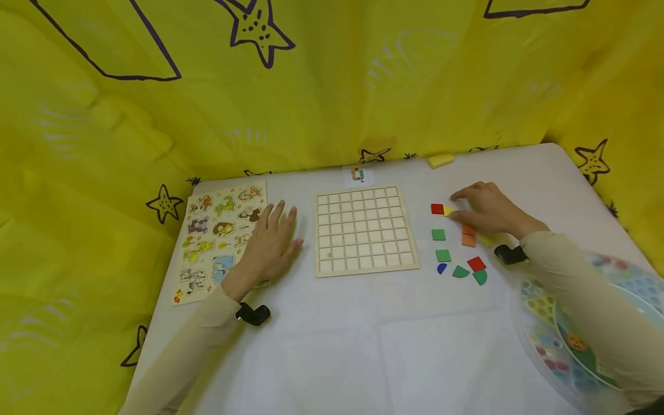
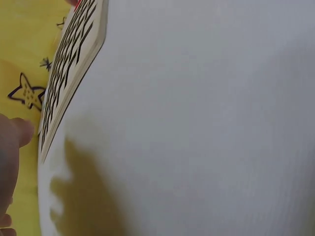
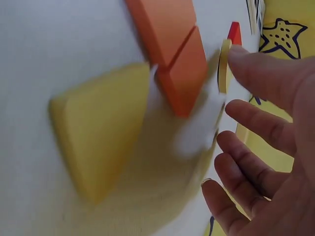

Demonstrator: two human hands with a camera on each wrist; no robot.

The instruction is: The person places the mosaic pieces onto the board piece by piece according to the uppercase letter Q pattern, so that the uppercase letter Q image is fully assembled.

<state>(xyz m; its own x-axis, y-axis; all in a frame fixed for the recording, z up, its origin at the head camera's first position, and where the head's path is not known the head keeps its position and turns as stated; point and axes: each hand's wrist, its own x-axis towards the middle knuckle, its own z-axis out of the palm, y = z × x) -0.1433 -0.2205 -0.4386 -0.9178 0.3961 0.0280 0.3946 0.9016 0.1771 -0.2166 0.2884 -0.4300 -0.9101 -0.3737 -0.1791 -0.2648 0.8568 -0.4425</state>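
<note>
My right hand reaches over the right side of the table, its thumb touching a small yellow piece beside a red square. In the right wrist view the fingers of that hand are spread apart, the thumb at the yellow piece. Two orange pieces and a larger yellow piece lie near the palm. Green, red and blue pieces sit closer to the front. My left hand, fingers spread and holding nothing, is between the animal puzzle board and the wooden grid board.
Behind the grid lies a small picture card. A yellow block is at the table's back edge. Under my right forearm is a round, colourful transparent-rimmed board. Yellow patterned cloth hangs behind the white table.
</note>
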